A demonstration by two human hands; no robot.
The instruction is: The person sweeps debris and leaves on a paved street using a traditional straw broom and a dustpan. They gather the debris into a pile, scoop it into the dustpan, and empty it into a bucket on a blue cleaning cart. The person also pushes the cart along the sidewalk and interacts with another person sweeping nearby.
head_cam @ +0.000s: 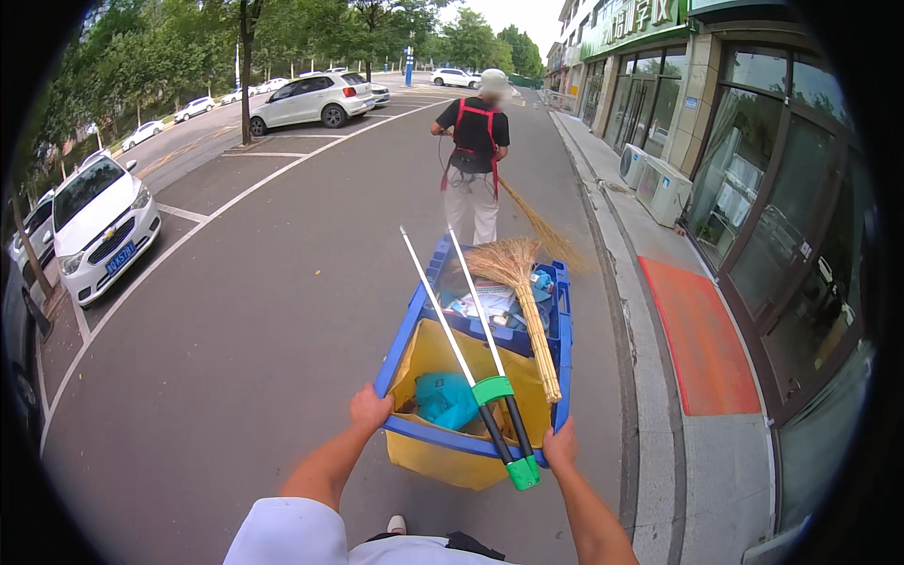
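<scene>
My left hand grips the near left corner of the blue frame of a cleaning cart. At the near right corner, my right hand is closed around the same frame. A yellow bag hangs inside it, with a teal plastic bag in the bottom. Across the cart lies a long-handled tool with two white poles, black grips and green plastic parts; its working end is not clear. A straw broom rests along the right side, bristles forward, over a blue crate of papers and cloths.
Ahead walks a person in a black shirt with red straps, a second straw broom beside them. White parked cars line the left. On the right are a kerb, a red mat, air-conditioner units and glass shopfronts.
</scene>
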